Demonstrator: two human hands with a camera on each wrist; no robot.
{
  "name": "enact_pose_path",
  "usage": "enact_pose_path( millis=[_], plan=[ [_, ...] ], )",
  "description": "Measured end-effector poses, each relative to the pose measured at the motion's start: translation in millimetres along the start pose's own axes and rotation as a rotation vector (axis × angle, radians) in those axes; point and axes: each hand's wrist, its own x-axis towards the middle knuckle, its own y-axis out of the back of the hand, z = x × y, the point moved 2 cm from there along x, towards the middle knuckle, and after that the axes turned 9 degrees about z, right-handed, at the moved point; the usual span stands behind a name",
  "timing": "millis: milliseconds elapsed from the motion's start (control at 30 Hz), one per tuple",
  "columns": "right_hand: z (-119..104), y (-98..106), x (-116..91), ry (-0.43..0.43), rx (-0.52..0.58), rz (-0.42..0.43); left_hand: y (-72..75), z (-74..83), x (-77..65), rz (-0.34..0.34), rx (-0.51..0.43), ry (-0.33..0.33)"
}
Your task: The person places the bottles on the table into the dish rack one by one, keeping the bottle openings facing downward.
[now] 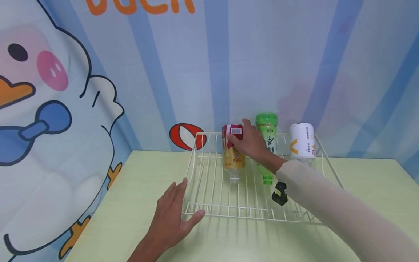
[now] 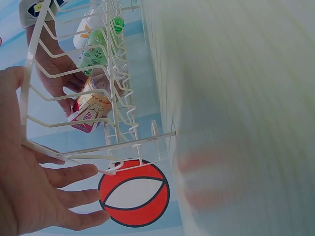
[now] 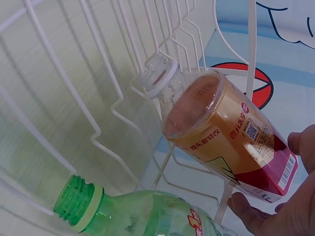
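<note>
A bottle (image 1: 234, 156) with a red and yellow label leans neck-down in a white wire rack (image 1: 229, 207). My right hand (image 1: 253, 143) holds it near its base, thumb on the front side; in the right wrist view the fingertips (image 3: 241, 204) lie at the red end of the label. The bottle's neck (image 3: 160, 78) rests among the wires and shows no cap. To the right, a green bottle (image 1: 266, 127) also stands upside down. My left hand (image 1: 170, 214), fingers extended and spread, is at the rack's front left corner, its thumb beside the frame in the left wrist view.
A third bottle with a white label (image 1: 302, 140) stands inverted at the rack's right. The rack sits on a pale green table (image 1: 131, 203), close to a blue striped backdrop (image 1: 262, 65) printed with a cartoon duck (image 1: 49, 145) and a red ball (image 1: 178, 136).
</note>
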Motion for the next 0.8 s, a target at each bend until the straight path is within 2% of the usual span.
enact_pose_path(
  millis=[167, 467, 800],
  plan=[
    [0, 2, -1, -0.008, -0.001, 0.01, -0.7, 0.4, 0.4, 0.004, 0.001, -0.001],
    [0, 7, -5, 0.025, 0.005, 0.022, -1.7, -0.9, -0.7, 0.038, -0.01, -0.039],
    [-2, 13, -11, 0.042, 0.015, 0.054, -0.3, 0.8, 0.6, 0.013, 0.002, -0.014]
  ],
)
